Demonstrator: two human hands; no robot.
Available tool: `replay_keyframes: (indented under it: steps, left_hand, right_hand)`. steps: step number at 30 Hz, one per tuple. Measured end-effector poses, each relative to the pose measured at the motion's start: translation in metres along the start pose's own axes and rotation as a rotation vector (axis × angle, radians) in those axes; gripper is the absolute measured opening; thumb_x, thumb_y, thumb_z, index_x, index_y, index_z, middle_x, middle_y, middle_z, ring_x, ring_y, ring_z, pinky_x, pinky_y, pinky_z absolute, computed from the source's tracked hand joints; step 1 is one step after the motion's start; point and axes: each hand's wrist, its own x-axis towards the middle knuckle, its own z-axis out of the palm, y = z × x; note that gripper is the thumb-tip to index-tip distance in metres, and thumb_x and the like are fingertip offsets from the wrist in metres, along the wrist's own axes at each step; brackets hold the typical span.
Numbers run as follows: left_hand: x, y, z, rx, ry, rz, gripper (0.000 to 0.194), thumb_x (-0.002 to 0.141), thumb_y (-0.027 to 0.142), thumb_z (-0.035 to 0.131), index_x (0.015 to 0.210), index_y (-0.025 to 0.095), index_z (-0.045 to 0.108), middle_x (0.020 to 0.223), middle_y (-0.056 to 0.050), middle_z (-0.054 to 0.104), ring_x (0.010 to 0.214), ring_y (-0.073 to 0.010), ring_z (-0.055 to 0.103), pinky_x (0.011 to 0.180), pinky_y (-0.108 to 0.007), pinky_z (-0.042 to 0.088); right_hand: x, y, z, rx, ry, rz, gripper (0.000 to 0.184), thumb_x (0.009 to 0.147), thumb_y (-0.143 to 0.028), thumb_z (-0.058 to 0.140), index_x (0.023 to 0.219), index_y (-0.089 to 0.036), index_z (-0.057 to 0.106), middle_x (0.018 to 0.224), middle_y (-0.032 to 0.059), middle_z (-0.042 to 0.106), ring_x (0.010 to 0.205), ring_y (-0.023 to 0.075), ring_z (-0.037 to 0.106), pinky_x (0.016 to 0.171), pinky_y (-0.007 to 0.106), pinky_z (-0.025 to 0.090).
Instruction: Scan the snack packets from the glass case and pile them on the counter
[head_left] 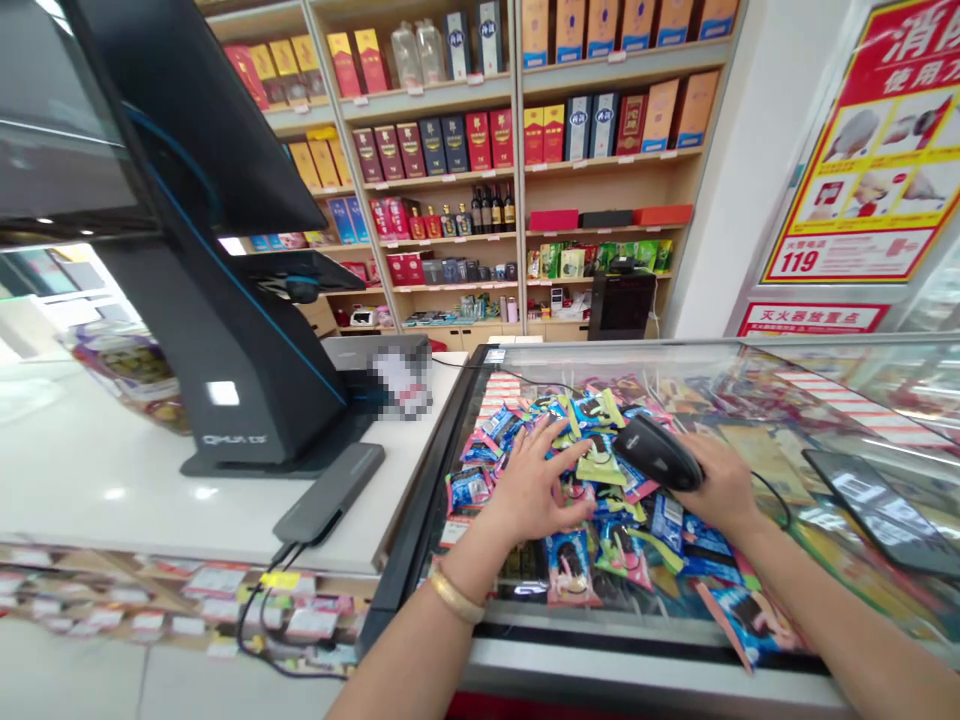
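Observation:
A heap of small wrapped snack packets [621,548], blue, pink and green, lies spread on the glass top of a display case [517,630]. My left hand [536,480] rests on the heap with its fingers spread, a gold bangle [456,594] around the wrist. In my right hand [724,485] is a black barcode scanner [656,450], gripped by its handle, its head over the packets and pointing left. A cable runs from the scanner's side of the glass. One packet [754,622] lies apart near the front edge, under my right forearm.
A black phone [885,510] lies on the glass at right. On the white counter [97,490] at left stand a checkout terminal [247,370], a grey flat device [330,495] with cables, and a jar [131,375]. Shelves of boxed bottles [442,145] line the back wall.

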Motion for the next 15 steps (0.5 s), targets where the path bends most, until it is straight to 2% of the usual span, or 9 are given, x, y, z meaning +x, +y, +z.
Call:
replay_keyframes:
  steps: [3,4,6,9,11,15]
  left_hand:
    - [-0.018,-0.018,-0.022,-0.090,0.175,-0.089,0.063,0.086,0.036,0.070,0.147,0.025,0.056,0.154,-0.015,0.052,0.143,-0.0316,0.049,0.121,-0.053,0.038]
    - [-0.027,-0.026,-0.029,-0.112,0.211,-0.142,0.060,0.088,0.033,0.067,0.146,0.024,0.056,0.150,-0.015,0.055,0.139,-0.0290,0.053,0.119,-0.049,0.042]
    - [-0.047,-0.041,-0.039,-0.095,0.229,-0.274,0.064,0.085,0.029,0.066,0.148,0.022,0.054,0.144,-0.015,0.060,0.135,-0.0285,0.056,0.117,-0.047,0.045]
    - [-0.071,-0.058,-0.042,0.010,0.058,-0.449,0.077,0.076,0.026,0.071,0.150,0.016,0.050,0.142,-0.018,0.062,0.136,-0.0343,0.055,0.118,-0.054,0.041]
    - [-0.079,-0.064,-0.039,0.086,-0.061,-0.525,0.079,0.073,0.021,0.071,0.149,0.013,0.050,0.143,-0.020,0.061,0.138,-0.0369,0.053,0.120,-0.057,0.036]
    - [-0.081,-0.065,-0.037,0.130,-0.116,-0.568,0.066,0.076,0.012,0.063,0.142,0.014,0.058,0.136,-0.018,0.065,0.132,-0.0315,0.059,0.117,-0.049,0.042]
  right_hand:
    - [-0.001,0.002,-0.002,0.014,0.003,-0.037,0.027,0.087,-0.038,0.064,0.103,-0.017,0.069,0.089,0.0117,0.076,0.080,0.0257,0.074,0.069,0.036,0.058]
    - [-0.001,0.003,-0.003,0.018,0.006,-0.046,0.027,0.087,-0.038,0.064,0.104,-0.017,0.069,0.090,0.0120,0.076,0.080,0.0259,0.074,0.069,0.036,0.058]
    - [0.000,0.004,-0.005,0.022,0.007,-0.059,0.026,0.087,-0.036,0.063,0.104,-0.016,0.069,0.089,0.0122,0.076,0.080,0.0262,0.074,0.069,0.036,0.058]
    - [0.001,0.006,-0.007,0.022,-0.004,-0.066,0.025,0.087,-0.035,0.064,0.101,-0.016,0.069,0.088,0.0119,0.077,0.077,0.0266,0.075,0.067,0.036,0.059]
    - [0.003,0.009,-0.008,0.036,-0.020,-0.056,0.023,0.086,-0.035,0.064,0.100,-0.017,0.070,0.089,0.0113,0.077,0.078,0.0271,0.075,0.067,0.037,0.059]
    - [0.013,0.017,-0.012,0.114,-0.082,-0.024,0.025,0.084,-0.032,0.063,0.105,-0.020,0.071,0.095,0.0095,0.079,0.082,0.0277,0.076,0.070,0.038,0.061]
